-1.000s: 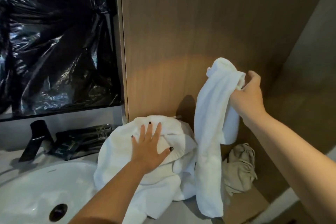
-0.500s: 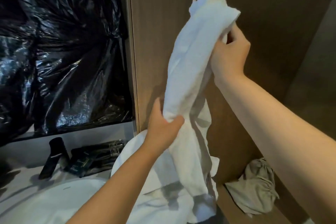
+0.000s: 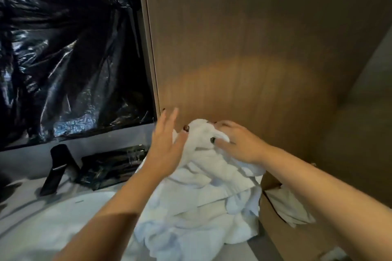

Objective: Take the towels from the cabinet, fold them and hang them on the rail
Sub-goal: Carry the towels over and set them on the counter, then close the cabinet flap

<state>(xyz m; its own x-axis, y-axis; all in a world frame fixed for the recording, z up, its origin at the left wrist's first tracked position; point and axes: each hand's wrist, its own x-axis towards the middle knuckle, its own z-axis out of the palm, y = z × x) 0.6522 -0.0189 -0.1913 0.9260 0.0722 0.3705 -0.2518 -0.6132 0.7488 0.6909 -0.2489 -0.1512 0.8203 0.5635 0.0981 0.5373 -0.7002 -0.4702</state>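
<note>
softly, the right hand (image 3: pixel 237 144) grips the rumpled white terry towel (image 3: pixel 203 193); the left hand (image 3: pixel 167 146) is splayed flat.

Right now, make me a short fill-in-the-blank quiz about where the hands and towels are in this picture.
1. The right hand grips a towel of the colour ____.
2. The left hand is ____, its fingers straight.
3. The pile of towels lies beside the ____ wall panel.
4. The black tap stands to the ____ of the pile.

Missing words: white; open; wooden; left
</note>
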